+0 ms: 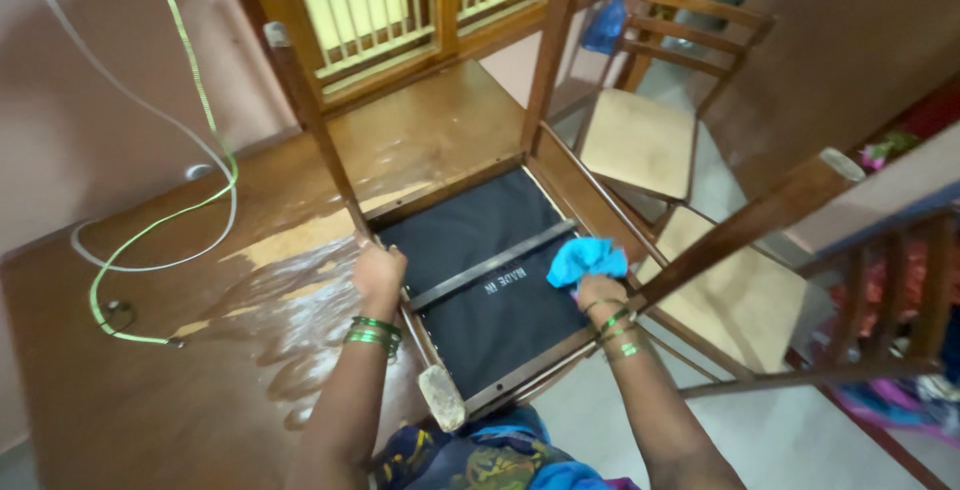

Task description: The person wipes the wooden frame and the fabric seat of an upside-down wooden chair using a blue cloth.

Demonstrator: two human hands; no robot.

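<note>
Left hand point(378, 272) grips a leg point(318, 130) of the upturned chair point(480, 280), at 9 o'clock of its black underside. Right hand point(600, 295), at 3 o'clock, clutches a blue cloth point(585, 258) against the frame. The chair rests on the wet surface point(150, 390); cables point(190, 210) lie at 10 o'clock.

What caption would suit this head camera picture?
Left hand steadies an upturned wooden chair on a table; right hand presses a blue cloth to its underside.
</note>
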